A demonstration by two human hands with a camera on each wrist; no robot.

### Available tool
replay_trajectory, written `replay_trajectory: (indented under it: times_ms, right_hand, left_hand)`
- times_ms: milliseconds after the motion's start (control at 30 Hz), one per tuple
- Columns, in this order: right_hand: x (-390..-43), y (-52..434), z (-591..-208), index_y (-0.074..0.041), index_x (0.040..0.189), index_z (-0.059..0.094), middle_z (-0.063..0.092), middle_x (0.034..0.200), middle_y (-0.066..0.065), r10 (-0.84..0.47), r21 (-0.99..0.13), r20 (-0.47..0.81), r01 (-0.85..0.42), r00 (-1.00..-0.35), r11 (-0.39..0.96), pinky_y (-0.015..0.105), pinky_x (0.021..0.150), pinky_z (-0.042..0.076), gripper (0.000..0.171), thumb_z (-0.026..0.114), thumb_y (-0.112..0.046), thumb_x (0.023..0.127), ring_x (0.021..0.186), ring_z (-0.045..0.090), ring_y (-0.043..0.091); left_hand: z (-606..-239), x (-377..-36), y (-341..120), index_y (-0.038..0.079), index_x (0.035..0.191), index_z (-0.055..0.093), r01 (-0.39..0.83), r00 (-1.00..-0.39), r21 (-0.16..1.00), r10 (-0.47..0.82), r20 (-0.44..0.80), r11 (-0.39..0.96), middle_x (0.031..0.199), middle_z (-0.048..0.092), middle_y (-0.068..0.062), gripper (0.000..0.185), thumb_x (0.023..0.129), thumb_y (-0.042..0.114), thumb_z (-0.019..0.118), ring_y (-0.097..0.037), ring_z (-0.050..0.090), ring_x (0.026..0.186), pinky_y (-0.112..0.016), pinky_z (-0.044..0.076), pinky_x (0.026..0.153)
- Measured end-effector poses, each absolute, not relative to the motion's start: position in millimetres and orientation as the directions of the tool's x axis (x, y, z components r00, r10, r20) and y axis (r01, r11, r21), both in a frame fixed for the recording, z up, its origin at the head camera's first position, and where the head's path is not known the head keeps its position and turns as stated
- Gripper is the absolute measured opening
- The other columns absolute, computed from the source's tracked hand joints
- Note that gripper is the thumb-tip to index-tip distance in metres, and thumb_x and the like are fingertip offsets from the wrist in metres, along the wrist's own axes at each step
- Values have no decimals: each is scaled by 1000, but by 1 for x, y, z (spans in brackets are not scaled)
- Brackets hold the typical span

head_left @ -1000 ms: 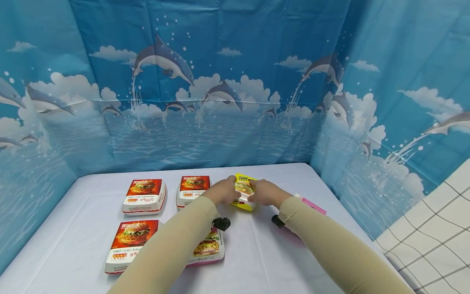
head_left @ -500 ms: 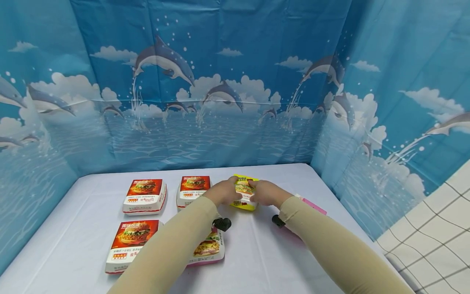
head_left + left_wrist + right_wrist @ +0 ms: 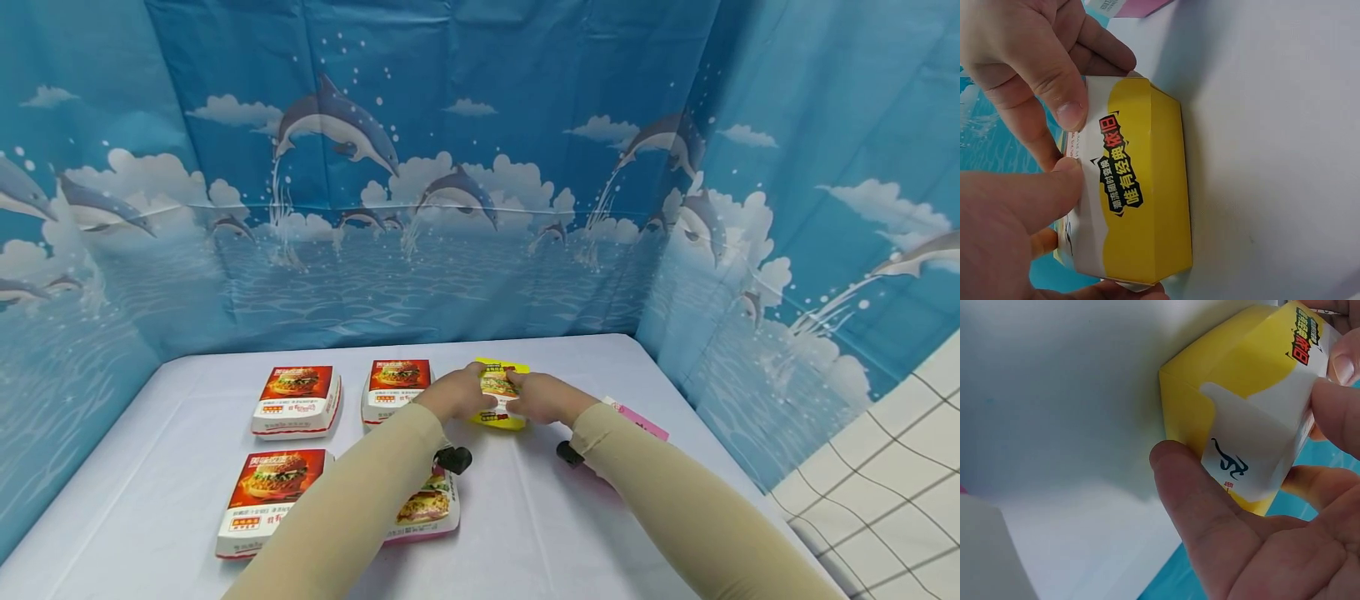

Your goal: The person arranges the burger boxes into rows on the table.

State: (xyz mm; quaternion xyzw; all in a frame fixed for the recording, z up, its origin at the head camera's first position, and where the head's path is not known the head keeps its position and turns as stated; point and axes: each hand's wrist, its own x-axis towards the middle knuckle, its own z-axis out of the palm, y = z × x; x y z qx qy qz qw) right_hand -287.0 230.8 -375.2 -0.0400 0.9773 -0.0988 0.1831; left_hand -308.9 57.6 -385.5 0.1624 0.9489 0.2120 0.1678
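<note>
White tablecloth (image 3: 540,533) carries four red burger boxes (image 3: 297,400) at left. At far centre, left hand (image 3: 455,394) and right hand (image 3: 542,397) both grasp a yellow burger box (image 3: 498,392), tilted, printed front facing the person; Chinese lettering reads "唯有经典依旧".

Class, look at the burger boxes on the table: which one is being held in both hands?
The yellow box, gripped between left hand and right hand; the others lie untouched.
</note>
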Motion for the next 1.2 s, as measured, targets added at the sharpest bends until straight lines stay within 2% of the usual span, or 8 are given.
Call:
replay_trajectory:
  times_ms: [133,367,600,867,1033,1133,1200]
  right_hand:
    - [-289,231,-376,-17,167,31,49,161,17,-112,-207,-355,-38,-928,978,42,103,45,72,63,-36,105,120,54,26]
    - [-290,230,-376,-16,168,29,50,161,17,-125,-200,-363,-54,-923,978,42,100,44,69,59,-34,108,116,55,26]
    - [-291,231,-376,-16,167,30,50,161,18,-149,-205,-360,-78,-921,976,42,103,44,66,56,-33,109,118,55,25]
    - [-293,230,-375,-16,167,32,47,163,17,-136,-212,-355,-62,-925,975,42,102,44,66,59,-31,108,118,54,26]
    - [-294,230,-375,-13,164,38,53,158,17,-114,-188,-317,-56,-942,981,42,107,46,68,64,-34,105,121,57,24]
    - [-294,230,-374,-13,164,38,57,153,17,-89,-187,-331,-27,-939,982,39,97,53,73,67,-40,103,109,63,22]
    - [-294,229,-373,-15,165,37,58,151,16,-74,-193,-353,-5,-932,981,34,84,54,76,69,-43,102,96,63,20]
  left_hand:
    - [-386,-310,58,13,165,31,244,-888,449,385,-253,860,153,57,-17,78,102,44,66,-26,60,127,-47,45,117]
    - [-386,-310,57,14,166,30,223,-885,466,378,-273,857,153,57,-16,77,104,44,65,-25,58,117,-45,47,114]
    - [-384,-309,57,13,165,31,198,-890,475,360,-280,858,148,60,-16,78,102,43,67,-25,60,110,-42,50,105]
    - [-384,-307,56,12,165,31,192,-894,479,354,-275,857,149,59,-16,80,102,44,68,-25,59,110,-43,50,105]
    - [-384,-306,55,11,165,31,204,-894,472,359,-266,858,149,60,-16,81,101,45,69,-24,60,109,-43,50,105]
    - [-385,-305,55,12,164,31,202,-897,471,356,-263,858,148,60,-16,81,101,46,69,-24,60,107,-42,51,104]
    - [-385,-305,55,12,164,32,200,-899,469,351,-261,860,148,60,-15,81,101,46,69,-24,60,107,-42,51,104]
